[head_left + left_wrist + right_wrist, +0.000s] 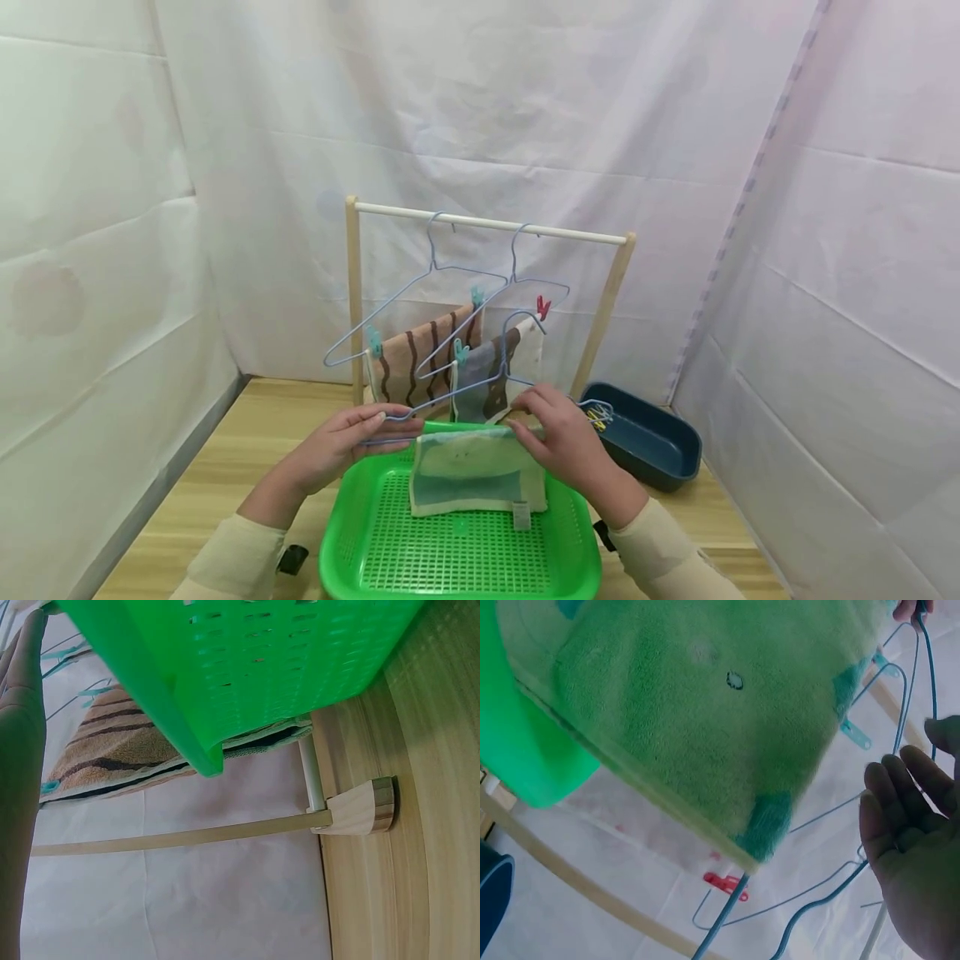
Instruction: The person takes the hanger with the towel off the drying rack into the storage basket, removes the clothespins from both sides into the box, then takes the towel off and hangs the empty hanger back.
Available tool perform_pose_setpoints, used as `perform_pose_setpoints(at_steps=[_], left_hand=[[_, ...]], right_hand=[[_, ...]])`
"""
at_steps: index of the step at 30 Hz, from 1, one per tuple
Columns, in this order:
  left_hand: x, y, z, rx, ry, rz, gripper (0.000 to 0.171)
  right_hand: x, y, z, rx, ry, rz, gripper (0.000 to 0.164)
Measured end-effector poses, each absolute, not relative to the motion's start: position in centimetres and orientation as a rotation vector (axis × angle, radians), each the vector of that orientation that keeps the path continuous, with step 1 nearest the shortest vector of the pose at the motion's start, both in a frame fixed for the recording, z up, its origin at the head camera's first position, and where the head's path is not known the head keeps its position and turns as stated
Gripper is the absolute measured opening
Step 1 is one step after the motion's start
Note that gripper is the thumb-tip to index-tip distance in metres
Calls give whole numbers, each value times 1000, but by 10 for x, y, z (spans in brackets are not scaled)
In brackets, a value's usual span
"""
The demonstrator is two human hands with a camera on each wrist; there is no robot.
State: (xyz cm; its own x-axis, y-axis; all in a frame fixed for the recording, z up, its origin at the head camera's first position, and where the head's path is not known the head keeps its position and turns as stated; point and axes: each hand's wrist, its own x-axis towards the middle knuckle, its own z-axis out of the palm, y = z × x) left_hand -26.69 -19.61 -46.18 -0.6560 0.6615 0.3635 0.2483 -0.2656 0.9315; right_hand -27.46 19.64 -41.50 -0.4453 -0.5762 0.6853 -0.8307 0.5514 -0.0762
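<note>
Between thumb and fingers, my left hand (352, 442) pinches the left end of a blue wire clothes hanger (457, 393). A small green and cream towel (480, 487) with a white label hangs folded over the hanger's lower bar. My right hand (566, 433) is by the towel's upper right corner. In the right wrist view the fingers (907, 787) of that hand are loosely bent and apart from the towel (697, 712). Below the towel stands a green perforated basket (333, 533). The left wrist view shows mainly the basket's side (247, 667) and little of the hand.
Behind, a wooden rack (491, 222) bears two blue hangers: one with a brown striped towel (427, 354), one with a grey and white towel (480, 375). Teal clothespins (373, 340) and a red clothespin (543, 307) grip them. A dark blue bin (660, 442) with clothespins stands right.
</note>
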Motion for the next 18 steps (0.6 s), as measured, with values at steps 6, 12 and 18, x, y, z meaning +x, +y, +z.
perform_pose_setpoints(at_steps=[6,12,18], left_hand=[[-263,-197,-462,1090,1686,2011,45],[-264,-197,-464,1087,1670,2021,45],[-266,-198,-464,1106,1656,2031,45]], right_hand=[[-276,183,-423,1204,-2291,457,26],[-281,174,-429,1240,-2330,389,28],[-282,168,-428,1244,-2407,345,24]])
